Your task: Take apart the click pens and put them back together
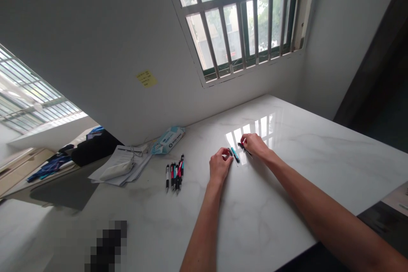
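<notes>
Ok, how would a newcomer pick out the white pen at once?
On the marbled table, find the blue-and-white wipes packet near the wall. Below it in view lies a cluster of pens. The white pen is leftmost, slightly apart from the red one beside it.

Daylight comes through a barred window (pixel 244 17) in the pale far wall (pixel 159 51) and shines off the white, grey-veined table (pixel 270 225). A second window (pixel 35 93), also barred, is at far left, above wood furniture (pixel 24 165).
</notes>
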`<action>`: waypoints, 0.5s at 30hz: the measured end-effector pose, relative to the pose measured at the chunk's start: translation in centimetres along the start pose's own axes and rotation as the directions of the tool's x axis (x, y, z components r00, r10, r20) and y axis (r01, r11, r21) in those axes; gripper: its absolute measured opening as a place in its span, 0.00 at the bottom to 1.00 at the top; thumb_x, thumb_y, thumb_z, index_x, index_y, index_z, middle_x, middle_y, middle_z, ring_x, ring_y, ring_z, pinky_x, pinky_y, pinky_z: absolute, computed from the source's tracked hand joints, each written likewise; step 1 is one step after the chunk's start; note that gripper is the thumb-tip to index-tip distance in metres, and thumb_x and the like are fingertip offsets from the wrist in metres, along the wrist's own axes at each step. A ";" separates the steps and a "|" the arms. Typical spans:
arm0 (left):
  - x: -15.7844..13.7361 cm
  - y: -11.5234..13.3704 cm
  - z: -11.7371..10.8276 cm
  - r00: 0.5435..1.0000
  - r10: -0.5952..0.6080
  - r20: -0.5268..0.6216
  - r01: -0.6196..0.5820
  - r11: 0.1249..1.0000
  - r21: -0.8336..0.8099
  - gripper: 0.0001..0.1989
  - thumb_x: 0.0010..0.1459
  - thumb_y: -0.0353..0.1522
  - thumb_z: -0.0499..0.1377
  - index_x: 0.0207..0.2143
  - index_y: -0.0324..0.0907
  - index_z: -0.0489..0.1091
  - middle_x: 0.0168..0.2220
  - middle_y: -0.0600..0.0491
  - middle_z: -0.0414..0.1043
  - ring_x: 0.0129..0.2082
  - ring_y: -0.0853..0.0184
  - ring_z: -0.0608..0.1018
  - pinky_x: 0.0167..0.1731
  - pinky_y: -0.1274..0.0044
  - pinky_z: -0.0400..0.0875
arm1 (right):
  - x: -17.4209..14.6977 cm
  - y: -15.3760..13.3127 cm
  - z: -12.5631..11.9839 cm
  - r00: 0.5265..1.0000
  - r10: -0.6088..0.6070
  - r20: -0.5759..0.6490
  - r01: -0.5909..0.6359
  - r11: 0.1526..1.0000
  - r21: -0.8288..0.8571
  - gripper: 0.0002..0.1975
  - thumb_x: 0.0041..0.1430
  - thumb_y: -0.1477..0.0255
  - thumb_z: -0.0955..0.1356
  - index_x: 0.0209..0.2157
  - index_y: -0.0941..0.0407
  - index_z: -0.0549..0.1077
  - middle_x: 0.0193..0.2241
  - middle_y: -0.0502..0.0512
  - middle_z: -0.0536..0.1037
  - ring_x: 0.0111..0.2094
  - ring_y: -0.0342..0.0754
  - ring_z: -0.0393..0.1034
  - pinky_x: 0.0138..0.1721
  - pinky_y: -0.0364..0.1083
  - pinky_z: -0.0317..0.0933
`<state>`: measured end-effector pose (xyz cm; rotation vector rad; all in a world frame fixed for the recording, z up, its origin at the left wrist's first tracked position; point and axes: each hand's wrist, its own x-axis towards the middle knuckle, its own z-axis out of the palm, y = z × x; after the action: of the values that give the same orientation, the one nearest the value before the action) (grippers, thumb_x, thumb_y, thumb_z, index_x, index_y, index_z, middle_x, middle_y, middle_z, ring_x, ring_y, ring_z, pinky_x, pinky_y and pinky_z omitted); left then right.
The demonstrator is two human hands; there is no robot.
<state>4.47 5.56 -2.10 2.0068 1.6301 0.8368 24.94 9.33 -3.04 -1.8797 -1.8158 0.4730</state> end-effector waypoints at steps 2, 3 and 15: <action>0.0 0.0 0.0 1.000 0.007 0.003 -0.007 1.000 0.003 0.11 0.57 0.30 0.67 0.43 0.48 0.77 0.41 0.56 0.84 0.33 0.66 0.81 0.42 0.73 0.71 | 0.0 0.0 0.0 1.000 -0.001 0.000 0.001 1.000 0.001 0.11 0.67 0.77 0.68 0.43 0.54 0.83 0.40 0.59 0.86 0.39 0.50 0.79 0.36 0.42 0.60; 0.1 -0.1 0.0 1.000 0.010 0.003 -0.010 1.000 0.007 0.12 0.56 0.30 0.68 0.44 0.48 0.77 0.42 0.56 0.84 0.33 0.67 0.81 0.42 0.73 0.71 | 0.0 0.0 -0.1 1.000 -0.002 0.000 0.002 1.000 0.002 0.11 0.66 0.77 0.68 0.43 0.54 0.83 0.40 0.59 0.86 0.39 0.50 0.79 0.36 0.42 0.60; 0.9 -1.4 -0.3 1.000 0.000 0.028 0.001 0.999 -0.043 0.24 0.53 0.31 0.71 0.52 0.47 0.73 0.46 0.53 0.83 0.32 0.67 0.80 0.42 0.74 0.72 | -0.1 0.2 0.0 1.000 -0.016 0.012 0.016 1.000 0.016 0.12 0.66 0.79 0.67 0.42 0.56 0.83 0.39 0.60 0.85 0.38 0.49 0.78 0.35 0.41 0.59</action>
<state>3.42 6.72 -2.62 1.9799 1.5845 0.8328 25.06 9.25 -3.15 -1.8542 -1.8281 0.4926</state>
